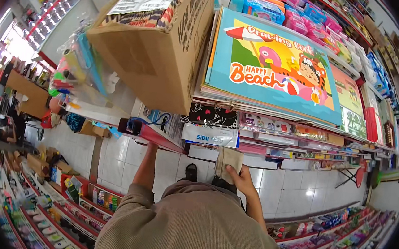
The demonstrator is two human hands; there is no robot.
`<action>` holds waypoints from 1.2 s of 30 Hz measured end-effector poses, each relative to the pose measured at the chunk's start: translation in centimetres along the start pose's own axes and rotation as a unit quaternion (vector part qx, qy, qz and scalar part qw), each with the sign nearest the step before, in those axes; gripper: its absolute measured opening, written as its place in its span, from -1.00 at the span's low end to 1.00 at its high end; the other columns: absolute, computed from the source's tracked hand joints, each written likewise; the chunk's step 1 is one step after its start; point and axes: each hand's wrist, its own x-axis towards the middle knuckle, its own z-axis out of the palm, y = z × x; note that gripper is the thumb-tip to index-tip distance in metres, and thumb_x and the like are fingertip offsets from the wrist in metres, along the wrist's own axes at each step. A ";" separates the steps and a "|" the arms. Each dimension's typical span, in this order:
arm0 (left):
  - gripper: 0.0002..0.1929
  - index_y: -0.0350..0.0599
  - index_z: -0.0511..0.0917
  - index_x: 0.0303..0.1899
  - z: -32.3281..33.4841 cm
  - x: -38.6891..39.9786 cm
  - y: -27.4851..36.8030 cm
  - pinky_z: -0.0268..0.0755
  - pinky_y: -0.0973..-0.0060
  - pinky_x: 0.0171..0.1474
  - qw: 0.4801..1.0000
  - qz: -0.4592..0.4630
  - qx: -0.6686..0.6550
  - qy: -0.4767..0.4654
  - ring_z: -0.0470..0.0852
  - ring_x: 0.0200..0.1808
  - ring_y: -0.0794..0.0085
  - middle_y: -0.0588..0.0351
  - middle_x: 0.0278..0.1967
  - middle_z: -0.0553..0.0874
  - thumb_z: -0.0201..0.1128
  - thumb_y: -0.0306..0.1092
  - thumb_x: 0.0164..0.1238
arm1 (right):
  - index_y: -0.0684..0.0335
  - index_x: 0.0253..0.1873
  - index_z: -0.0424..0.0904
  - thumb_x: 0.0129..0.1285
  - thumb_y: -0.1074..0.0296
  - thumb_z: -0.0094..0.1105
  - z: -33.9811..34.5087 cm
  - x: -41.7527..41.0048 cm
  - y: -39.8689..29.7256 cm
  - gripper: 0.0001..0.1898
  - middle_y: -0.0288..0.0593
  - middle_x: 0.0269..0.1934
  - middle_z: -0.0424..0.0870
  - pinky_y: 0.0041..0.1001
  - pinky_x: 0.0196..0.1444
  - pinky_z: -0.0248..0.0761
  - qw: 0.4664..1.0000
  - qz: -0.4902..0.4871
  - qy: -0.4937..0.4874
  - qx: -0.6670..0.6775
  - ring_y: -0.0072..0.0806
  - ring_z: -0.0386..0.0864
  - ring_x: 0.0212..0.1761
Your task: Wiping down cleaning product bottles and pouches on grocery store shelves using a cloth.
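A folded beige cloth (227,159) is pinched in my right hand (245,181), the thumb lying over its face. It hangs below the front of a shelf rack, just above my shoes. My left forearm (147,168) reaches up to the red shelf edge (159,137), where the hand itself is hidden. Over that edge stands a large cardboard carton (145,55). To the carton's right lies a stack of drawing books (272,67) with a bright beach picture on top. Beneath the stack sit a black patterned item (212,115) and a white printed packet (210,135).
Clear plastic bags of colourful goods (83,64) hang or lie left of the carton. Colourful packs (294,15) fill the shelf behind the books. White floor tiles (286,189) run between this rack and stocked shelves (331,239) behind me. A person (8,131) is at far left.
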 end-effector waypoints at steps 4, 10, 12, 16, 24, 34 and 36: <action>-0.61 -0.17 0.54 -0.03 -0.1 -1.4 -1.1 0.43 0.22 0.01 0.999 -0.015 0.035 -0.028 0.53 0.01 0.02 -0.12 -0.05 0.61 0.29 -0.16 0.18 | 0.41 -0.06 0.55 0.36 0.30 0.11 -0.8 -0.2 -0.6 -0.74 -0.27 -0.33 0.64 -0.55 -0.24 0.40 0.999 0.015 0.036 -0.018 -0.65 0.49 -0.29; -0.61 -0.17 0.53 -0.02 -1.4 -1.7 0.0 0.42 0.22 0.03 0.993 -0.013 0.096 -0.060 0.52 0.02 0.01 -0.12 -0.04 0.60 0.29 -0.16 0.18 | 0.39 -0.11 0.58 0.33 0.27 0.15 -1.5 -0.4 -2.1 -0.75 -0.33 -0.37 0.63 -0.60 -0.29 0.36 0.995 0.028 0.089 -0.025 -0.70 0.46 -0.34; -0.61 -0.17 0.53 -0.02 -1.0 -2.3 -0.6 0.42 0.22 0.04 0.991 -0.007 0.113 -0.068 0.52 0.02 0.00 -0.12 -0.03 0.60 0.29 -0.16 0.18 | 0.39 -0.12 0.58 0.33 0.27 0.14 -1.4 -0.3 -2.0 -0.75 -0.33 -0.38 0.63 -0.60 -0.30 0.36 0.994 0.018 0.106 -0.017 -0.69 0.46 -0.35; -0.60 -0.18 0.52 -0.01 -2.3 -3.9 1.2 0.41 0.22 0.05 0.986 0.014 0.150 -0.077 0.51 0.03 0.00 -0.12 -0.02 0.59 0.29 -0.17 0.18 | 0.39 -0.12 0.58 0.34 0.27 0.14 -1.2 0.1 -1.7 -0.74 -0.32 -0.38 0.63 -0.59 -0.30 0.36 0.995 0.015 0.097 -0.030 -0.69 0.46 -0.35; -0.60 -0.22 0.50 -0.02 -2.0 -8.2 7.4 0.39 0.24 0.05 0.837 0.165 0.518 -0.068 0.49 0.01 -0.01 -0.14 0.00 0.56 0.27 -0.17 0.19 | 0.43 -0.09 0.57 0.36 0.28 0.10 -1.1 1.3 -1.2 -0.73 -0.28 -0.38 0.64 -0.57 -0.28 0.39 0.998 0.012 0.037 -0.052 -0.67 0.46 -0.33; -0.66 -0.24 0.52 -0.24 -7.6 -20.9 6.0 0.50 0.30 -0.29 0.735 -0.199 0.630 -0.151 0.67 -0.37 0.23 -0.02 -0.45 0.67 0.30 -0.12 0.20 | 0.45 -0.10 0.56 0.37 0.28 0.10 -1.6 2.5 -0.7 -0.72 -0.29 -0.39 0.62 -0.57 -0.28 0.38 0.999 -0.005 0.008 -0.043 -0.67 0.46 -0.34; -0.65 -0.23 0.55 -0.22 -3.3 -22.1 4.9 0.52 0.38 -0.34 0.690 -0.356 0.573 -0.264 0.68 -0.43 0.36 0.00 -0.46 0.69 0.30 -0.09 0.22 | 0.45 -0.10 0.56 0.37 0.28 0.10 -2.6 2.2 -0.5 -0.72 -0.29 -0.39 0.62 -0.57 -0.28 0.38 0.999 -0.001 0.025 -0.043 -0.68 0.45 -0.34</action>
